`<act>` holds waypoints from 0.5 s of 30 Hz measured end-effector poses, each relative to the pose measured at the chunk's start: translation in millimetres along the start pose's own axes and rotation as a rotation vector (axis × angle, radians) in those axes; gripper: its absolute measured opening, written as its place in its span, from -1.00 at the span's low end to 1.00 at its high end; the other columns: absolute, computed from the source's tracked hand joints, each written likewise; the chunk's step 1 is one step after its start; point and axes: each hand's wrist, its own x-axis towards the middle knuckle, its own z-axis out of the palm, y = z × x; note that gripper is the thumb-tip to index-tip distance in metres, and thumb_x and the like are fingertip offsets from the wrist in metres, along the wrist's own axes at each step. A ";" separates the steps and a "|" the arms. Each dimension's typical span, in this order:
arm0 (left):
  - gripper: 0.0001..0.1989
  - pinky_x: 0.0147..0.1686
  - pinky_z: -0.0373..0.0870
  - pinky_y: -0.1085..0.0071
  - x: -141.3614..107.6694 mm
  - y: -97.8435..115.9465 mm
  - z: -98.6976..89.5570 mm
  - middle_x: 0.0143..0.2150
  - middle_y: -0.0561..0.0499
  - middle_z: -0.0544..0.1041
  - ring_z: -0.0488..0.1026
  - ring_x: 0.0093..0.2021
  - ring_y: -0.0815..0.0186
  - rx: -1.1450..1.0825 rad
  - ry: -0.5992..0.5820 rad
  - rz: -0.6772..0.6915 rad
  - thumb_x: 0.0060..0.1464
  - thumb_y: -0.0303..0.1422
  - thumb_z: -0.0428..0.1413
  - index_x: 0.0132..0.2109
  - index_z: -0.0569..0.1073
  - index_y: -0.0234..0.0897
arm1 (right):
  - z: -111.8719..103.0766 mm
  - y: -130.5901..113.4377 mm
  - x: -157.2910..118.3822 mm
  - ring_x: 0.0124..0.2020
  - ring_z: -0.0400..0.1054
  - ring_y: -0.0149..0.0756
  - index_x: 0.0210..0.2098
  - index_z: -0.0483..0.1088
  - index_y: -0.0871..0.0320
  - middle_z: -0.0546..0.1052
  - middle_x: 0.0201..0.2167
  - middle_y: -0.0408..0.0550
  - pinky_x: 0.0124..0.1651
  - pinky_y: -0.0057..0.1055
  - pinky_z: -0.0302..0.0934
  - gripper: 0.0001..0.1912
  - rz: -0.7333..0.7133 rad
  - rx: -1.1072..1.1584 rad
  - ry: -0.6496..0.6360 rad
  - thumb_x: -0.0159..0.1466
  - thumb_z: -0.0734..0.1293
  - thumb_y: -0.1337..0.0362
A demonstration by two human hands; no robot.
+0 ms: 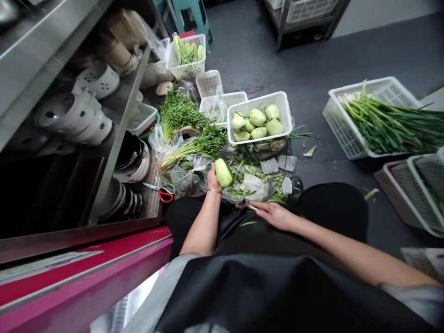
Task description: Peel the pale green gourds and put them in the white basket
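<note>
My left hand [214, 179] is wrapped round a pale green, oblong gourd-like vegetable [224, 173] with light streaks, held up in front of me. Lower and to the right, my right hand [274, 215] is closed on a thin tool with a pale handle [253, 207], apparently a peeler; its dark end is blurred. Below the hands, a plastic bag with green peelings [251, 185] lies on the floor. Just beyond stands a white basket [286, 120] of similar pale green vegetables [257, 118].
Bundles of leafy greens [182, 111] lie ahead to the left. Red-handled scissors [165, 196] rest by the steel shelf [121, 134], which holds white containers. A basket of green onions [342, 134] stands at right, near stacked baskets [404, 194]. Foam nets [286, 163] lie ahead.
</note>
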 end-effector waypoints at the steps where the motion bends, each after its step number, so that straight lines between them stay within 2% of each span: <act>1: -0.51 -0.13 0.47 0.27 1.7 1.4 -0.3 -0.38 -0.16 0.54 0.55 -0.20 0.18 -0.005 -0.024 -0.012 0.20 -0.02 -0.07 -0.31 0.47 -0.38 | 0.2 5.0 -20.1 -0.04 0.45 -0.18 0.12 0.39 0.12 0.52 -0.01 0.01 0.03 -0.32 0.34 -0.57 0.020 -0.004 -0.020 0.32 0.13 0.27; 3: -0.41 -0.13 0.47 0.24 2.8 3.1 -0.8 -0.35 -0.19 0.54 0.55 -0.17 0.16 -0.014 -0.107 -0.058 0.22 0.04 -0.19 -0.29 0.48 -0.38 | -13.7 11.3 -36.9 -0.08 0.47 -0.14 0.10 0.41 0.13 0.54 -0.05 0.06 -0.01 -0.29 0.37 -0.58 0.063 -0.029 -0.010 0.31 0.14 0.26; 4: -0.37 -0.13 0.47 0.21 1.9 3.0 -1.1 -0.33 -0.21 0.54 0.54 -0.16 0.14 -0.020 -0.144 -0.080 0.21 0.07 -0.23 -0.26 0.48 -0.38 | -25.4 11.7 -31.1 -0.02 0.43 -0.13 0.14 0.37 0.17 0.51 0.01 0.08 0.05 -0.27 0.33 -0.55 0.080 -0.041 0.024 0.32 0.12 0.25; 5: -0.35 -0.13 0.48 0.19 0.2 2.4 -1.5 -0.32 -0.21 0.54 0.54 -0.15 0.13 -0.024 -0.172 -0.102 0.19 0.10 -0.24 -0.23 0.48 -0.38 | -38.3 10.2 -16.6 0.07 0.37 -0.14 0.19 0.31 0.20 0.45 0.09 0.08 0.13 -0.26 0.26 -0.53 0.087 -0.051 0.065 0.34 0.10 0.23; 7: -0.35 -0.15 0.48 0.14 -5.1 0.4 -2.0 -0.33 -0.21 0.54 0.53 -0.16 0.11 -0.032 -0.199 -0.147 0.17 0.12 -0.21 -0.19 0.48 -0.38 | -61.0 1.9 29.0 0.19 0.24 -0.17 0.24 0.23 0.22 0.36 0.18 0.03 0.24 -0.26 0.12 -0.50 0.086 -0.056 0.127 0.36 0.09 0.23; 9: -0.40 -0.16 0.48 0.12 -10.3 -1.2 -2.2 -0.35 -0.19 0.53 0.53 -0.17 0.10 -0.034 -0.203 -0.185 0.16 0.09 -0.15 -0.17 0.48 -0.37 | -71.5 -9.5 75.6 0.18 0.25 -0.20 0.22 0.26 0.21 0.39 0.16 -0.02 0.24 -0.28 0.11 -0.52 0.095 -0.049 0.118 0.34 0.12 0.27; 11: -0.46 -0.15 0.48 0.12 -13.1 -1.7 -1.4 -0.39 -0.16 0.53 0.53 -0.19 0.10 -0.030 -0.190 -0.203 0.17 0.05 -0.11 -0.19 0.48 -0.36 | -64.8 -17.1 99.3 0.14 0.29 -0.22 0.18 0.30 0.22 0.43 0.12 -0.03 0.23 -0.30 0.13 -0.54 0.100 -0.042 0.087 0.31 0.15 0.34; 12: -0.49 -0.15 0.48 0.13 -13.2 -1.6 -0.7 -0.40 -0.14 0.52 0.54 -0.21 0.12 -0.034 -0.181 -0.198 0.18 0.03 -0.09 -0.20 0.48 -0.35 | -55.4 -17.4 98.2 0.14 0.29 -0.22 0.19 0.30 0.23 0.42 0.13 -0.01 0.23 -0.30 0.13 -0.54 0.089 -0.038 0.088 0.31 0.14 0.35; 13: -0.51 -0.14 0.47 0.15 -12.3 -1.6 0.2 -0.42 -0.12 0.52 0.54 -0.24 0.14 -0.042 -0.168 -0.189 0.19 0.00 -0.09 -0.22 0.48 -0.35 | -43.3 -14.8 88.0 0.16 0.28 -0.23 0.20 0.28 0.24 0.40 0.15 0.01 0.24 -0.30 0.11 -0.53 0.071 -0.033 0.105 0.31 0.13 0.36; 15: -0.55 -0.12 0.47 0.19 -7.9 -1.8 1.6 -0.46 -0.07 0.50 0.54 -0.30 0.20 -0.073 -0.119 -0.167 0.21 -0.04 -0.09 -0.26 0.47 -0.34 | -18.1 -1.7 47.0 0.18 0.26 -0.24 0.23 0.23 0.23 0.35 0.18 0.03 0.24 -0.28 0.11 -0.51 0.029 -0.015 0.122 0.33 0.11 0.32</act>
